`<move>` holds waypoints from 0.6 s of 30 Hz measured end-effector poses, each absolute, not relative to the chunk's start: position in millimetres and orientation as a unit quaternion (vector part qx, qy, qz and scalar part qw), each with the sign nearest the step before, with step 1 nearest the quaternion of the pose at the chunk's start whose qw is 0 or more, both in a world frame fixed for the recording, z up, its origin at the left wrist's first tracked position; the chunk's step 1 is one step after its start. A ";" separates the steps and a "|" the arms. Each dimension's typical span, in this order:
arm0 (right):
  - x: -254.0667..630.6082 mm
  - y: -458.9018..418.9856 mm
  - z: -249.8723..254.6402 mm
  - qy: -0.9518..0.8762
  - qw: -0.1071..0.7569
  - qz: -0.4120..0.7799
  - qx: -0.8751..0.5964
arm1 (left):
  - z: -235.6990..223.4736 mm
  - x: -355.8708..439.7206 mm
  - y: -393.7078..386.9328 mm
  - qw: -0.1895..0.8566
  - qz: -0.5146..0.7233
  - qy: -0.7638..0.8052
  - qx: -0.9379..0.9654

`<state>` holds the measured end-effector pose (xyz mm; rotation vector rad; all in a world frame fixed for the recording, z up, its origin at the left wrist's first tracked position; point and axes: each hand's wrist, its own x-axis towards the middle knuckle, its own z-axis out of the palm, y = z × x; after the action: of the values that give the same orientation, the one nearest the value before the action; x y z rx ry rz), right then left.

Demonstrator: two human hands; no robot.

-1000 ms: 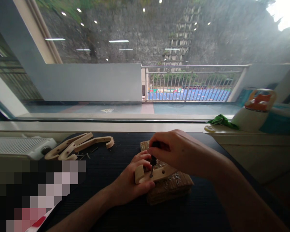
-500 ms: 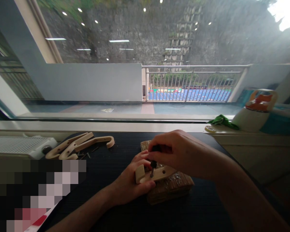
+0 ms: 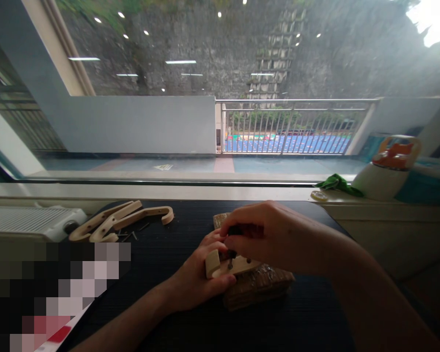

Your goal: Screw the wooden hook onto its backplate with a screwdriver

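Observation:
My left hand (image 3: 198, 278) grips a pale wooden hook (image 3: 214, 264) and holds it flat on a worn brown block (image 3: 258, 288) on the dark table (image 3: 161, 264). My right hand (image 3: 275, 234) is closed around a small dark-handled screwdriver (image 3: 231, 255). The tool stands upright with its tip on the hook, just beside my left thumb. Most of the tool's handle is hidden inside my fingers.
Three more wooden hooks (image 3: 121, 220) lie at the table's far left with several small screws (image 3: 130, 236) beside them. A white ribbed appliance (image 3: 29, 222) sits at the left edge. On the sill at right are a green cloth (image 3: 337, 183) and a white jar (image 3: 385, 171).
My right hand has sunk a little lower over the hook, so less of the screwdriver's shaft shows. The left hand and the hook have stayed put.

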<state>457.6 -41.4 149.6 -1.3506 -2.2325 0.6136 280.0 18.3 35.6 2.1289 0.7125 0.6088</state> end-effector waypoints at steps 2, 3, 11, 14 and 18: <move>457.4 -40.5 149.2 -0.812 0.230 0.219 -0.489 | 34.4 280.1 19.1 0.380 0.240 0.277 0.849; 457.3 -39.8 148.9 -0.812 0.232 0.214 -0.491 | 33.7 280.2 19.6 0.374 0.241 0.275 0.853; 456.1 -34.5 144.7 -0.787 0.264 0.168 -0.532 | 26.9 279.9 21.7 0.376 0.251 0.251 0.856; 456.0 -35.7 145.1 -0.789 0.259 0.149 -0.536 | 26.1 279.7 21.6 0.379 0.254 0.246 0.855; 456.0 -40.0 148.3 -0.804 0.245 0.168 -0.515 | 31.3 280.1 19.8 0.382 0.235 0.251 0.858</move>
<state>456.0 -40.0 148.3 -1.4056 -2.1959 0.4584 280.1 19.8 31.3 2.1881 0.6412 0.6000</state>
